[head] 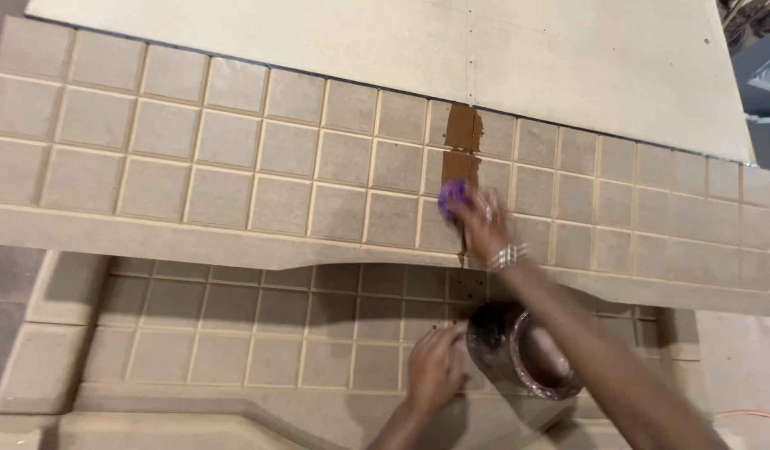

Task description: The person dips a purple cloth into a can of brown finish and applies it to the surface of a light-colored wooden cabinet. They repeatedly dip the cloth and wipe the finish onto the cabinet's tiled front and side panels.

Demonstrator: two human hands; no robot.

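Observation:
My right hand (pixel 483 223) is stretched forward and holds a purple cloth (pixel 453 197) against a pale fibreboard panel carved into a grid of squares (pixel 235 158). Just above the cloth, a brown stained patch (pixel 461 142) covers parts of two squares, and a thin brown drip runs down below the hand. A bracelet circles that wrist. My left hand (pixel 435 367) rests lower down, fingers against the side of an open dark tin of stain (pixel 522 348), which stands on a second grid-carved panel (pixel 235 333).
A flat plain board (pixel 401 42) lies beyond the upper panel. Small brown drops speckle the lower panel near the tin. Dark clutter sits at the top right corner, and an orange cord (pixel 747 413) crosses the surface at the right edge.

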